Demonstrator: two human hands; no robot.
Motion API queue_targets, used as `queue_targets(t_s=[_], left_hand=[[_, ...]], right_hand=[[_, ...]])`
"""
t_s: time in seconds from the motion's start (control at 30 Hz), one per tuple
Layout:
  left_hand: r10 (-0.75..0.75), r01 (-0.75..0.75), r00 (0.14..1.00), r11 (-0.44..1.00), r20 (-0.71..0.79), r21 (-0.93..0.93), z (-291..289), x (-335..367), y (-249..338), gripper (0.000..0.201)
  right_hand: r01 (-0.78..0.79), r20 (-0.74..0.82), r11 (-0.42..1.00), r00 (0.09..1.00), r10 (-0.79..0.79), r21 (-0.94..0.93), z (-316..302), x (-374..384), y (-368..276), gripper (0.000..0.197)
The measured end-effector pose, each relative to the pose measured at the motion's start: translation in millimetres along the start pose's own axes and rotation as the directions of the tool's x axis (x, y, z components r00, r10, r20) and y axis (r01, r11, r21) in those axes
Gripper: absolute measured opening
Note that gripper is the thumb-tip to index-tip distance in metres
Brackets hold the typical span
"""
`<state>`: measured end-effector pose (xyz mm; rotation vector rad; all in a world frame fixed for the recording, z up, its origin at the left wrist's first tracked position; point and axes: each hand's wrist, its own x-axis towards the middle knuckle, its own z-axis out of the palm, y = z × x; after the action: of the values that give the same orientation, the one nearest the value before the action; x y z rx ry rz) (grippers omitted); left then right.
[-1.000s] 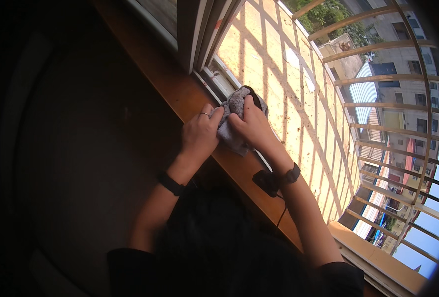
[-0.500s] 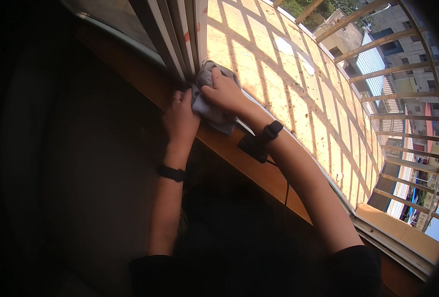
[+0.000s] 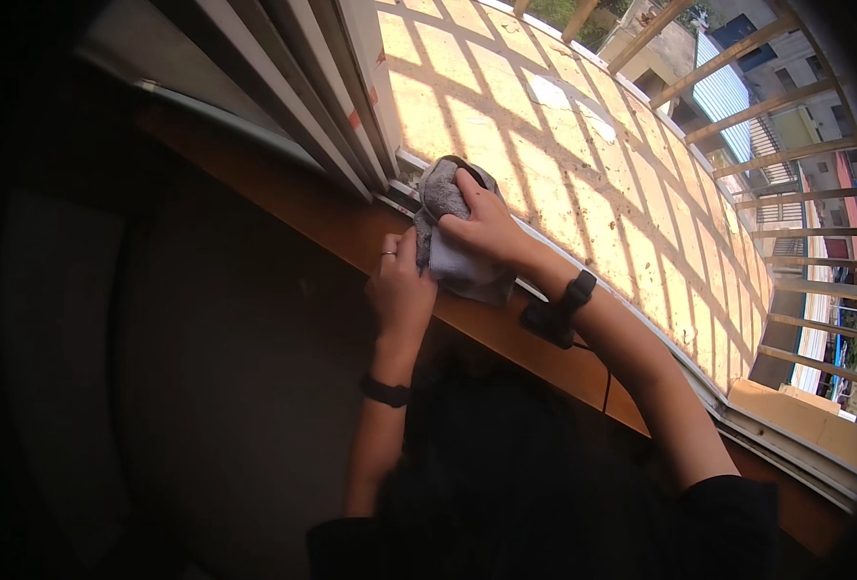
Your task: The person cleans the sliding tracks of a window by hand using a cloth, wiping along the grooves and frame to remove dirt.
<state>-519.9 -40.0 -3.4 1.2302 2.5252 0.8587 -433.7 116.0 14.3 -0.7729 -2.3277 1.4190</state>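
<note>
A grey cloth (image 3: 444, 193) lies bunched over the white window track (image 3: 406, 166), just beside the foot of the sliding window sashes (image 3: 346, 116). My right hand (image 3: 491, 232) grips it from above, thumb and fingers closed around the folds. Its paler part hangs over the inner side, onto the wooden sill (image 3: 327, 227). At the cloth's left edge, my left hand (image 3: 401, 290) has its fingers bent and closed on the fabric; their tips are partly hidden. A ring is on one left finger, and both wrists wear dark bands.
A small black device (image 3: 547, 325) with a cord rests on the sill under my right forearm. Outside the track, a sunlit ledge (image 3: 583, 193) carries specks of dirt and barred shadows. Metal bars (image 3: 738, 101) enclose it, with buildings beyond. The room side is dark.
Both hands and the cloth have moved away from the sash foot along the track, baring a short stretch of it. The whole view has shifted as well.
</note>
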Motion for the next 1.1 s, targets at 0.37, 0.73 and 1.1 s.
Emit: queue_targets(t_s=[0.37, 0.73, 1.1], left_hand=[[-0.074, 0.065, 0.987, 0.996, -0.143, -0.067, 3.4, 26.0, -0.5, 0.048], [-0.047, 0.036, 0.969, 0.998, -0.243, -0.051, 30.8, 15.6, 0.2, 0.050], [0.081, -0.086, 0.994, 0.995, -0.074, -0.057, 21.6, -21.3, 21.6, 0.052]], right_hand=[[0.085, 0.395, 0.982, 0.919, -0.010, -0.171, -12.4, 96.9, 6.9, 0.067], [0.285, 0.518, 0.889, 0.853, -0.064, -0.359, -19.6, 106.5, -18.8, 0.046], [0.309, 0.259, 0.909, 0.936, -0.239, -0.281, -41.3, 14.2, 9.7, 0.045]])
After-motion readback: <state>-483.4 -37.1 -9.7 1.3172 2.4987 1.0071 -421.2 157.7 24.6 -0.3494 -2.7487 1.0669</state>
